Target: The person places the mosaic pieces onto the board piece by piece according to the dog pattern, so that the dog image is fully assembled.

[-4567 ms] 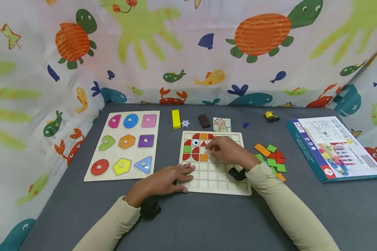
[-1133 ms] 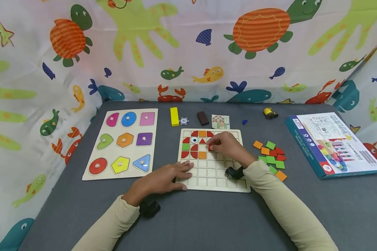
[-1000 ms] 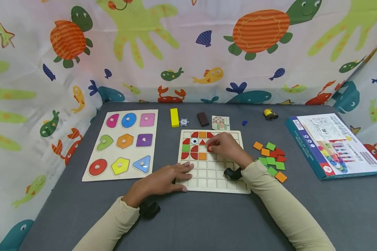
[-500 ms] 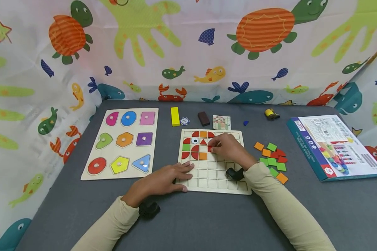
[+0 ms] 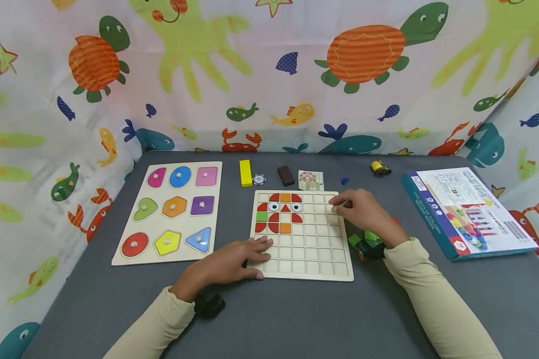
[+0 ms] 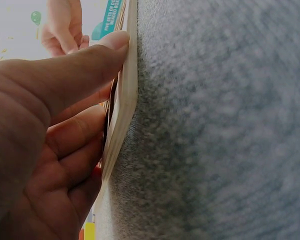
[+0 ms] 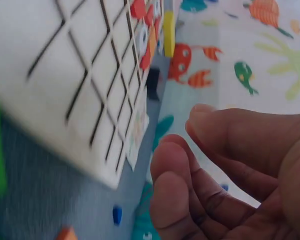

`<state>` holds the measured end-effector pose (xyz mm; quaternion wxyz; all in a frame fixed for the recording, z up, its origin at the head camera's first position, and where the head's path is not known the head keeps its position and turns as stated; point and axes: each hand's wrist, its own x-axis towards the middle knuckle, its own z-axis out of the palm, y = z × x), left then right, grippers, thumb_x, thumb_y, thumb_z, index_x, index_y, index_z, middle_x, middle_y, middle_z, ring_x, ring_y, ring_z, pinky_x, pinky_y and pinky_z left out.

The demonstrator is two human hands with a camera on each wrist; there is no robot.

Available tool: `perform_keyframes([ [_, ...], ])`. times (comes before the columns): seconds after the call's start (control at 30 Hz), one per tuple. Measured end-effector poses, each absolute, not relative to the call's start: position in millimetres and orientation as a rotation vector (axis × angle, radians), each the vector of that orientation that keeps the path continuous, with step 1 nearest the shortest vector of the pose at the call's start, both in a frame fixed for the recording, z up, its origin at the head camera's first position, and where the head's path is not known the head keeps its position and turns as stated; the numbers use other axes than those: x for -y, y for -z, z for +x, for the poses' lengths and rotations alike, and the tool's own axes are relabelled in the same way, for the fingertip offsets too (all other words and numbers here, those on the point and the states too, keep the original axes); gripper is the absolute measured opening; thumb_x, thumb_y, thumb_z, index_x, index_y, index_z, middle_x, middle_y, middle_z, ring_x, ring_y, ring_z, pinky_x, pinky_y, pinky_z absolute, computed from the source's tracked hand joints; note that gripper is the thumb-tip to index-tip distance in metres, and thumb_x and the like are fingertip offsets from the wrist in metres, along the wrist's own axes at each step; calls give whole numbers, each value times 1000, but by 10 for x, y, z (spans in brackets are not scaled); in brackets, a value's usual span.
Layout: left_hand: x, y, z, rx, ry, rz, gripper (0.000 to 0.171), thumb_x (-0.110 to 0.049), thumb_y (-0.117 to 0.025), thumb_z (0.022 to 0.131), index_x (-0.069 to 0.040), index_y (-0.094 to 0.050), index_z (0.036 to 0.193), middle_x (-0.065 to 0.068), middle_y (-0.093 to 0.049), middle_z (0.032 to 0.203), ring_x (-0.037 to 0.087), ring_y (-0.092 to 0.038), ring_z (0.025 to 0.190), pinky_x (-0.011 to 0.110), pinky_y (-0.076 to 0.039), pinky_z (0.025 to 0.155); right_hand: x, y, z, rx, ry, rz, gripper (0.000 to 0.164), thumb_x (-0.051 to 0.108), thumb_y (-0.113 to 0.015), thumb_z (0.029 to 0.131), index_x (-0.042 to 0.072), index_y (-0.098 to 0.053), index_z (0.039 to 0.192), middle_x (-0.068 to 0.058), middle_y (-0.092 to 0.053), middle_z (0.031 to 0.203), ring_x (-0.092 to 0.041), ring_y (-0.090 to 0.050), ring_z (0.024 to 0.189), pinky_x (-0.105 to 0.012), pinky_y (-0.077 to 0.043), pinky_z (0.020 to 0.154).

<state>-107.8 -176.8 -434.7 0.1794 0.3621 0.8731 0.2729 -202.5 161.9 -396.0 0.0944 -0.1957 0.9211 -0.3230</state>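
Observation:
A wooden grid board [image 5: 314, 255] lies on the grey table. Red, orange and green tiles fill part of its upper left, among them two eye tiles, one being the right eye tile [image 5: 297, 206]. My left hand [image 5: 233, 260] rests on the board's front left corner, fingers extended; the left wrist view shows its thumb [image 6: 97, 57] along the edge. Above the board's right edge hovers my right hand [image 5: 368, 214]. In the right wrist view its thumb [image 7: 235, 130] and fingers are bent and apart, with nothing between them.
Loose green tiles [image 5: 355, 240] lie right of the board, partly hidden by the right hand. A shape puzzle [image 5: 184, 243] lies left, a box [image 5: 467, 214] right. Behind are a yellow block [image 5: 245, 173], poker chip [image 5: 259, 179], brown block [image 5: 286, 176], picture card [image 5: 311, 180] and small toy [image 5: 380, 168].
My right hand has moved right, off the tile pattern to the board's right edge. The right eye tile and a red tile below it are now uncovered. My left hand stays in place.

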Motion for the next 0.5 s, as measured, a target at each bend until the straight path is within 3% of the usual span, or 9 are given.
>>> perform_keyframes([
  [0.5, 1782, 4374, -1079, -2465, -763, 1035, 52, -28, -71, 91, -9, -57, 137, 3, -37, 153, 17, -24, 144, 42, -27, 112, -2384, 3957, -1855, -2756, 848, -392, 27, 9, -60, 96, -4, -66, 118, -18, -67, 103, -23, -61, 76, -33, -52, 60],
])
